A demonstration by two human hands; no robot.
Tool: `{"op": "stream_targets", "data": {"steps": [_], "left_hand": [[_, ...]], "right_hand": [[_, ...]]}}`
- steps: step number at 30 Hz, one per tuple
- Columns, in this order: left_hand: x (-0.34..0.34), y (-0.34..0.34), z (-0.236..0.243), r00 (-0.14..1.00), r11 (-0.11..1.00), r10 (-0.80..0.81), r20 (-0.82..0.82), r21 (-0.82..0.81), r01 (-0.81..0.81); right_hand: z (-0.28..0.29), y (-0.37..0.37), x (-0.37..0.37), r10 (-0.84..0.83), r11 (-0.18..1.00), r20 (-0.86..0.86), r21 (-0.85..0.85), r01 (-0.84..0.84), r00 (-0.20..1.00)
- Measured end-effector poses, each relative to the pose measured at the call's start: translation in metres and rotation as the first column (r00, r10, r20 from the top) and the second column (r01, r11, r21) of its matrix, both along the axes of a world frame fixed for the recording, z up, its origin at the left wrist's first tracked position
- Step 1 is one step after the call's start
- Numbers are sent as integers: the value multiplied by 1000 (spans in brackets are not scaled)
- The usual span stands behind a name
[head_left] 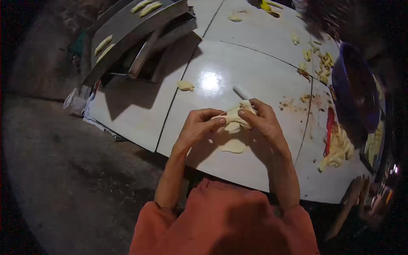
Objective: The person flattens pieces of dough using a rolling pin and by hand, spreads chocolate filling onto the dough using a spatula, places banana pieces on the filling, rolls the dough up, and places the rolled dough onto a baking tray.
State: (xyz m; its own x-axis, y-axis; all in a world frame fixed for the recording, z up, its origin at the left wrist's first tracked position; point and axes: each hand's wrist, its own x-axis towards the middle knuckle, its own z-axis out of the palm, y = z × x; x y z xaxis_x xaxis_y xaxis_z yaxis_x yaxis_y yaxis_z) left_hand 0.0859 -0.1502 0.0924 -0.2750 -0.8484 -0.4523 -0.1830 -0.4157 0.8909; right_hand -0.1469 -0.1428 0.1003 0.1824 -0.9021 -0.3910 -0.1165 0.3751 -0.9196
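Note:
A soft piece of pale dough is stretched between my two hands above the white tiled table. My left hand pinches one end of it between thumb and fingers. On its other side, my right hand grips the dough with the thumb on top and the fingers behind. Directly beneath lies a flat dough piece, partly hidden by the held one. A pale rod like a rolling pin lies just beyond my right hand, which covers its near end. Farther left rests a small dough lump.
Metal trays with several shaped dough pieces stand at the far left. To the right are a purple basin, a red-handled tool and a dough pile. Scattered yellowish pieces lie beside the basin.

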Motion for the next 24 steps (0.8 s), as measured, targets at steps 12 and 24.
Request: {"op": "stream_targets", "data": {"steps": [12,24], "left_hand": [[105,8,-53,631,779,199,750,-511,362],[103,-3,-82,619,659,259,741,-604,447]], "right_hand": [[-36,-45,153,284,861,-418,-284,-421,863],[-36,-41,77,433,897,-225,14,-441,873]]}}
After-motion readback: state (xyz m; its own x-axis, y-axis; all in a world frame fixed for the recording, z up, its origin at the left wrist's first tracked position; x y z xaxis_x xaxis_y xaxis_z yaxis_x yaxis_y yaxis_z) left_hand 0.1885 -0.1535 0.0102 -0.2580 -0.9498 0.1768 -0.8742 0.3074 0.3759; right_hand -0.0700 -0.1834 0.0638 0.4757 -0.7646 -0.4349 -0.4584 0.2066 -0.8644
